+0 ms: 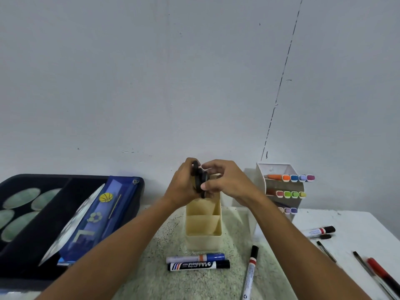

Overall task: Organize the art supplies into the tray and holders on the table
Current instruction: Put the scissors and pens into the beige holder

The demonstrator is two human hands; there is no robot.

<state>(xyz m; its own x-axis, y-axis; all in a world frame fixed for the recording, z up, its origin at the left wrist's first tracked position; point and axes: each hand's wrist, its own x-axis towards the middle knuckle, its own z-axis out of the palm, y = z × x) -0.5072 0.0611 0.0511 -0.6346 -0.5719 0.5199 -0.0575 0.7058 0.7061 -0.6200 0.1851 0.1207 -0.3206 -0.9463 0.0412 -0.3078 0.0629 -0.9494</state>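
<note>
Dark tray with blue pencil case at the desk's left edge | left hand and right hand both grip a black round object above the cream holder at mid-desk | whiteboard markers near the front edge | white marker rack at back right.

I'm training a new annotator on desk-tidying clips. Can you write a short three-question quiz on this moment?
1. True or false: both hands hold the small black round object above the cream plastic compartment holder.
2. Which lies directly in front of that holder? A) blue-capped white marker and black whiteboard marker B) scissors C) red pen
3. Fill in: the white tiered rack of coloured markers stands to the holder's ____.

Key: 1 true; 2 A; 3 right.
</note>
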